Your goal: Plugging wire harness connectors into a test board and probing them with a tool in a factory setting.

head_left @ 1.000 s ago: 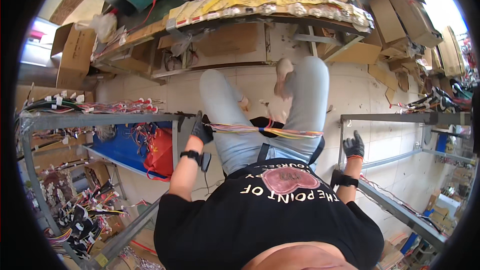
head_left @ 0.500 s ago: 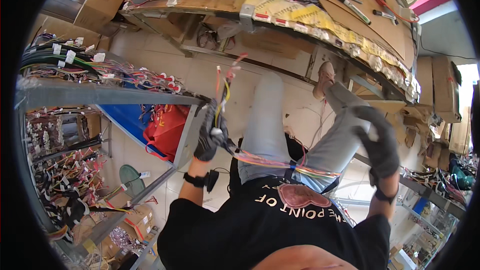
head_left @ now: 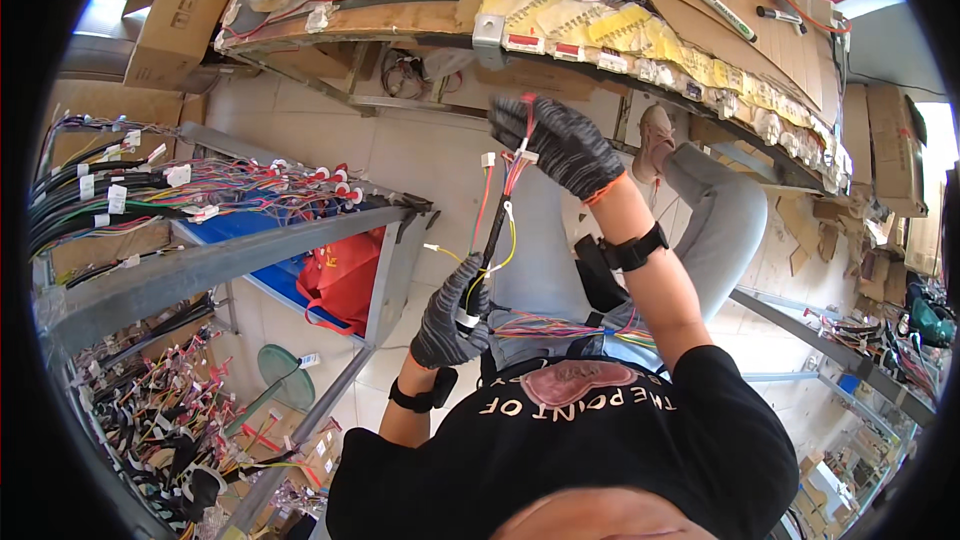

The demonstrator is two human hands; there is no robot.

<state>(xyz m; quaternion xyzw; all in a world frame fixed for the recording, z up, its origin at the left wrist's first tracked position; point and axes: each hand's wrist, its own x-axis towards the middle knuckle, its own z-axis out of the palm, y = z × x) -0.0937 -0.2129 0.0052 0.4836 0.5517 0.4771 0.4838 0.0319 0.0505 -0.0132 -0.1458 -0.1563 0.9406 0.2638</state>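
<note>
Wire harness (head_left: 545,324): between hands, multicoloured run across lap (head_left: 525,285). Left hand (head_left: 452,318): grip closed round black sleeve (head_left: 494,228), seemingly steadying it. Right hand (head_left: 572,152): fingers at branched wires (head_left: 514,178), perhaps for sorting; closure, cannot tell. White connector (head_left: 488,159): unheld, alongside.

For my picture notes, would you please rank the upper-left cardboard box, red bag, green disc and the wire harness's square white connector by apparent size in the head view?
Largest to smallest:
Cardboard box
Red bag
Green disc
Square white connector
</note>
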